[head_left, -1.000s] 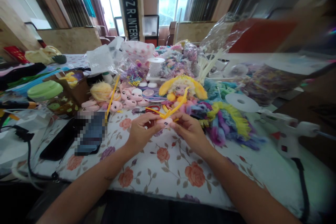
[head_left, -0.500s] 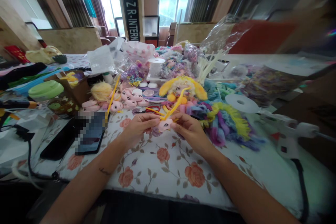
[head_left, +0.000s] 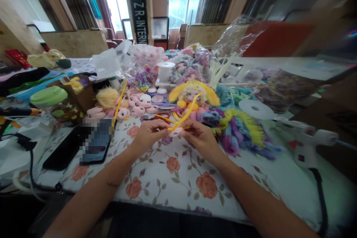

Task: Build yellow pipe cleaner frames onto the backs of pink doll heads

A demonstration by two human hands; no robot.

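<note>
Between my fingertips is a small pale pink doll face piece [head_left: 176,131], tipped so that little of its front shows. My left hand [head_left: 149,135] pinches its left side, and my right hand [head_left: 201,137] closes on its right side. A fuzzy yellow pipe cleaner [head_left: 186,115] runs along the top of the piece and sticks up to the right; its lower end is at my left fingertips. Just beyond my hands lie red-handled scissors [head_left: 165,116], partly covered. Behind them sits a finished doll [head_left: 193,97] with curly blond hair and long yellow ears.
Several pink doll faces [head_left: 136,101] are piled left of the doll. Two phones [head_left: 63,148] and a green-lidded cup [head_left: 51,98] stand to the left. On the right are colourful yarn trims [head_left: 240,130], a white spool [head_left: 255,109] and a glue gun [head_left: 309,143] with its cable.
The doll face piece has tilted, hiding the eye that showed before. The pipe cleaner's lower end has come down and left across its top. Both hands stay nearly in place.
</note>
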